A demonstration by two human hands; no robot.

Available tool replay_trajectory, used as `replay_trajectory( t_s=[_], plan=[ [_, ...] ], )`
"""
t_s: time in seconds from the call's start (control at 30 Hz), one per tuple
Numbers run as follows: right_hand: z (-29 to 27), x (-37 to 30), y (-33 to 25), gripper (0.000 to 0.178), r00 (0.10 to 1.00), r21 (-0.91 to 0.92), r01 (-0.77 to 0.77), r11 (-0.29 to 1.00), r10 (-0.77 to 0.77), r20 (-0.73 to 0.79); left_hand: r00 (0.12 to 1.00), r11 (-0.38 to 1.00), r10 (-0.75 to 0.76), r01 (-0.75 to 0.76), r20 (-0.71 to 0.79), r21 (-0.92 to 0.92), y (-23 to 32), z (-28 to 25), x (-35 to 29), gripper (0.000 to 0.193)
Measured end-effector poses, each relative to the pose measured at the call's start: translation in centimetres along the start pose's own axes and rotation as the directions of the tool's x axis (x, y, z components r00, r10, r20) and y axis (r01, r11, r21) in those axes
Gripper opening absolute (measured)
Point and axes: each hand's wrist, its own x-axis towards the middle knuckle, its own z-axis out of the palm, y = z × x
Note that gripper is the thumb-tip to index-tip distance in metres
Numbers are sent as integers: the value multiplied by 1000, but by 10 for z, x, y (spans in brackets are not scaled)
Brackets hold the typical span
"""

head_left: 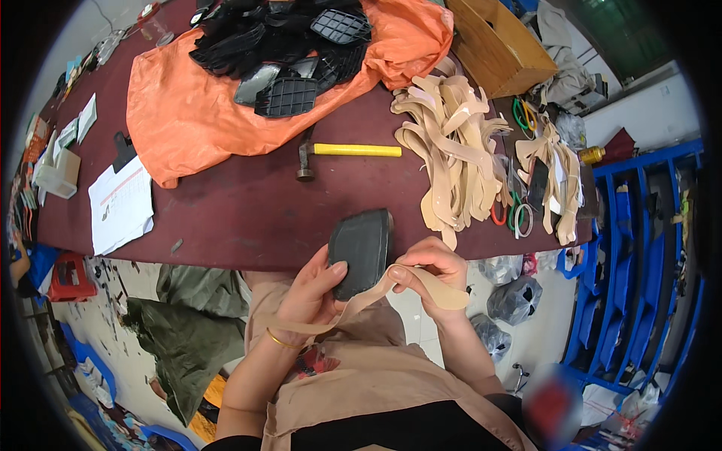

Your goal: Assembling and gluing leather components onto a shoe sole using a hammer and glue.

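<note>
Okay so the black piece (359,252) is the middle of my clock here, with 12 towards the far side of the table (248,218). It's a chunky slab with rounded corners, showing up right over the table's near edge, and the left hand (312,289) has it from about 8 o'clock, thumb on the face and the other fingers mostly hidden.

Right hand (436,267) is over at 3 to 4 o'clock, fingers drawn in tight and pinching a beige strip (356,305) close to its wide end. The rest of that strip runs past the bottom of the slab and across the left wrist, near a gold-coloured bangle (282,340).

Elsewhere on the table: hammer (357,150) with a yellow handle at 12, a big heap of beige strips (455,143) at 1 to 2, wooden box (500,49) at 1 but further out. The orange sheet (177,120) is at 11 with a pile of black parts (248,37) on it, and some papers (120,207) sit between 9 and 10
</note>
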Motion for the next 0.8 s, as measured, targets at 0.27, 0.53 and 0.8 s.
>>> replay_trajectory(
  t_s=[0.27,0.53,0.8],
  plan=[
    [-6,0,-11,13,1000,-106,-5,994,7,22,996,996,-78,77,29,52,-4,-1,-10,51],
    [-8,-2,-12,10,997,-1,-52,999,52,-58,989,989,-124,117,83,87,-7,-8,-15,62],
    [7,-5,-13,11,994,82,-71,994,77,-72,992,997,-53,46,114,57,-10,-16,-34,69]
  ],
)
